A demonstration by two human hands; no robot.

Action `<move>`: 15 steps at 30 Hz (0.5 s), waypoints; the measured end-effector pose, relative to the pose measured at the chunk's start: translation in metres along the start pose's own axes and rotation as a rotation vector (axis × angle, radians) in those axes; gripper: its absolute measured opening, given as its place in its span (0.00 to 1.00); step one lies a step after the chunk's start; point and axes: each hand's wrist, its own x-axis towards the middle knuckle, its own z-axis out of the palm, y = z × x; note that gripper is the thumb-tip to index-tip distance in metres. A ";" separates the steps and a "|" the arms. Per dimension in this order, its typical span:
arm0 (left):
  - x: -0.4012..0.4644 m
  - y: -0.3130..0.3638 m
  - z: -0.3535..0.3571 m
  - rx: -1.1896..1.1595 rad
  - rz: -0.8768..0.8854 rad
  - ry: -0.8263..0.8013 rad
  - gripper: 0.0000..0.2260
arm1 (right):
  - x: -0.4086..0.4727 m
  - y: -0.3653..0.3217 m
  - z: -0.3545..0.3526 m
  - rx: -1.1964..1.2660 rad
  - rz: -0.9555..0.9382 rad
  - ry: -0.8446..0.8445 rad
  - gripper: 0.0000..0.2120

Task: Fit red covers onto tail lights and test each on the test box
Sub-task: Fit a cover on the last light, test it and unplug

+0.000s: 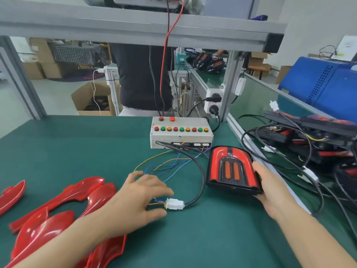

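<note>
I see the tail light (232,170) lying face-up on the green counter (202,238), its long axis running away from me, rounded end toward the grey test box (181,132) and flat end nearest me. Its glossy red cover wraps a black housing, with two amber ribbed strips in the middle. My right hand (270,188) grips its right edge, fingers curled under it. My left hand (139,196) is spread wide, fingers relaxed, fingertips at the white plastic connector (173,204) joining a black cable to thin coloured wires. Loose shiny red covers (63,209), curved and translucent, lie at the left.
</note>
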 end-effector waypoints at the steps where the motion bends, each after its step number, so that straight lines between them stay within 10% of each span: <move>1: 0.000 -0.002 0.007 0.019 -0.001 -0.029 0.16 | -0.003 0.000 0.000 -0.056 -0.006 0.003 0.10; 5: 0.003 -0.003 0.020 0.060 -0.015 -0.021 0.13 | -0.016 0.001 0.000 -0.365 -0.190 0.154 0.14; 8: 0.006 -0.004 0.019 0.078 -0.017 0.033 0.08 | -0.050 0.001 0.015 -0.645 -0.761 0.292 0.16; 15: 0.009 0.005 0.014 0.082 -0.012 0.013 0.20 | -0.093 0.035 0.079 -1.244 -1.288 -0.148 0.10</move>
